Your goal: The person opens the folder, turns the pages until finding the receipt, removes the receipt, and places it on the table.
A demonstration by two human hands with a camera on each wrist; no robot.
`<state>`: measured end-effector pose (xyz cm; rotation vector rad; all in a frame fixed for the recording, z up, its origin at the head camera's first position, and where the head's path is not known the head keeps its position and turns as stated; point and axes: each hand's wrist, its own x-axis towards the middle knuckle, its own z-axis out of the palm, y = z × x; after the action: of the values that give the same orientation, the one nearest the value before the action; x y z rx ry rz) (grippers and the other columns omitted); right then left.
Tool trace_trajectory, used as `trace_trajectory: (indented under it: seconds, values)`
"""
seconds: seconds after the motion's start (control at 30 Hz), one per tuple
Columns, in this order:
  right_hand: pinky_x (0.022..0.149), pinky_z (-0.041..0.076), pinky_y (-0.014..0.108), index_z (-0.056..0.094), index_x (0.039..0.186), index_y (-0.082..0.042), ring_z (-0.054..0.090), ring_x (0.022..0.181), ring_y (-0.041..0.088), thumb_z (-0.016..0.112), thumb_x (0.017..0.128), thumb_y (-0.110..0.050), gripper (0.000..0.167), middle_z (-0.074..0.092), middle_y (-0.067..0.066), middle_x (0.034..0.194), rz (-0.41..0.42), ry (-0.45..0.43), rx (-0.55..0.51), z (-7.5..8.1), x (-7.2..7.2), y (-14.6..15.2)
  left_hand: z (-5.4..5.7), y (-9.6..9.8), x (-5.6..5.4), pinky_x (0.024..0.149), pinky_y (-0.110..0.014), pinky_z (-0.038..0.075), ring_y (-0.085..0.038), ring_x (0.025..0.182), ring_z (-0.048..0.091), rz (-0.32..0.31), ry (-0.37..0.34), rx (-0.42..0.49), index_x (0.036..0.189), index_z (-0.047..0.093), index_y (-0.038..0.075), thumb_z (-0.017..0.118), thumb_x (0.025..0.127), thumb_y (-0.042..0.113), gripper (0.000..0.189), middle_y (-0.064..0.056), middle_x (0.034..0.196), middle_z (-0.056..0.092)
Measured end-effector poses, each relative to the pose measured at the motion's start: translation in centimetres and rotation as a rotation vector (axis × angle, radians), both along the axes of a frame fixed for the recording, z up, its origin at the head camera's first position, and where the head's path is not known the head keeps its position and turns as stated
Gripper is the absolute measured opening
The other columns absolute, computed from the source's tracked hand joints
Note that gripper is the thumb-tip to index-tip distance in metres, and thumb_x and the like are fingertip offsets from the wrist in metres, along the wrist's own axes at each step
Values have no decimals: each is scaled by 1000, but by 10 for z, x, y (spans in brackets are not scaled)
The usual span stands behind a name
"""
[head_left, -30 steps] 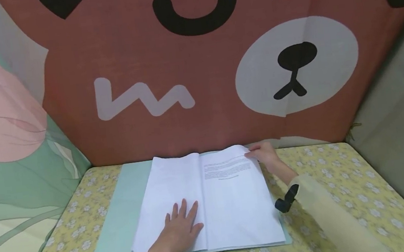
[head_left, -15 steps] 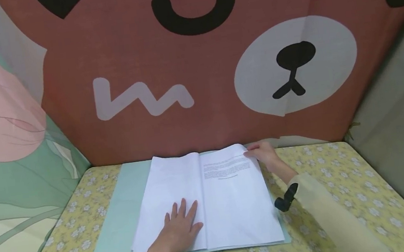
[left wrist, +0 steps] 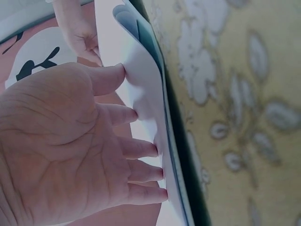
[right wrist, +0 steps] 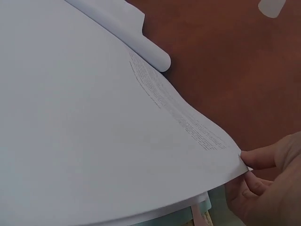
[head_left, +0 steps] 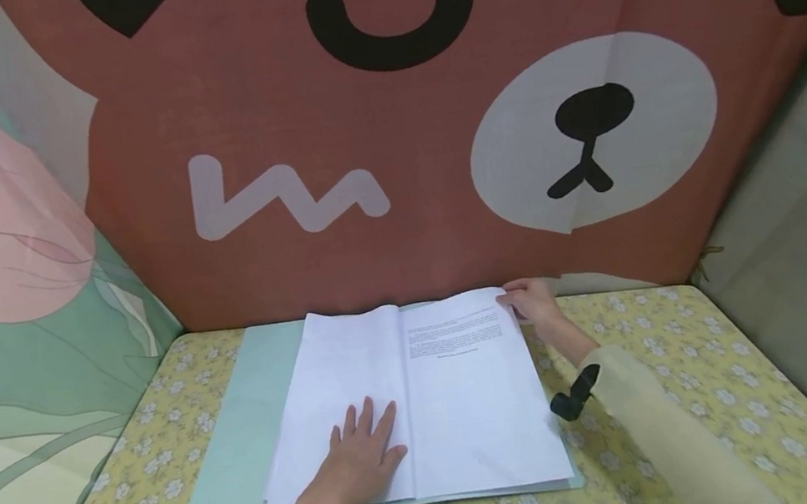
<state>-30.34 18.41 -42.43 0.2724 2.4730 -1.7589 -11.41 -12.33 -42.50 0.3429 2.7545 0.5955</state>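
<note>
A booklet of white pages lies open in a pale green folder (head_left: pixel 233 441). My left hand (head_left: pixel 357 464) rests with spread fingers on the blank left page (head_left: pixel 337 361) near its lower edge. In the left wrist view the fingertips of that hand (left wrist: pixel 80 141) touch the paper. At the far right corner, my right hand (head_left: pixel 534 303) pinches the right page (head_left: pixel 484 418), which bears a short block of print at its top. The right wrist view shows thumb and fingers of the right hand (right wrist: pixel 265 179) on the corner of this page (right wrist: pixel 94 141), its edge slightly raised.
A yellow flowered cloth (head_left: pixel 659 363) covers the table. Behind it stands a brown fabric wall (head_left: pixel 431 232) with a bear print, close to the folder's far edge. Printed fabric also hangs at both sides. A black strap (head_left: pixel 575 393) sits at the right wrist.
My right hand has shifted slightly to the right, and the page corner has straightened out with it. The left hand has stayed in place.
</note>
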Motion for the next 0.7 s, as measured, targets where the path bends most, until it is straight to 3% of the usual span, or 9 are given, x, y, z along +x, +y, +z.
trace_trajectory:
  seconds: [0.23, 0.4, 0.7]
  values:
    - [68, 58, 25, 58, 135, 14, 71, 79, 13, 66, 99, -5, 41, 68, 28, 122, 2, -42, -87, 3, -2, 6, 0, 1, 1, 117, -73, 20, -55, 150, 20, 11, 15, 0, 157, 43, 5, 53, 107, 38, 61, -30, 164, 26]
    - [69, 60, 25, 57, 137, 13, 73, 81, 14, 66, 101, -6, 43, 70, 24, 118, 43, -93, -145, 9, -2, 7, 2, 0, 3, 117, -72, 21, -54, 150, 22, 10, 46, -10, 155, 46, 4, 55, 106, 37, 59, -29, 164, 29]
    - [69, 58, 25, 54, 139, 12, 71, 79, 13, 66, 101, -6, 44, 72, 6, 98, 83, -186, -309, 21, -1, 7, 5, 0, 4, 116, -68, 30, -52, 148, 30, 10, 116, 34, 149, 53, 0, 58, 106, 32, 54, -29, 159, 38]
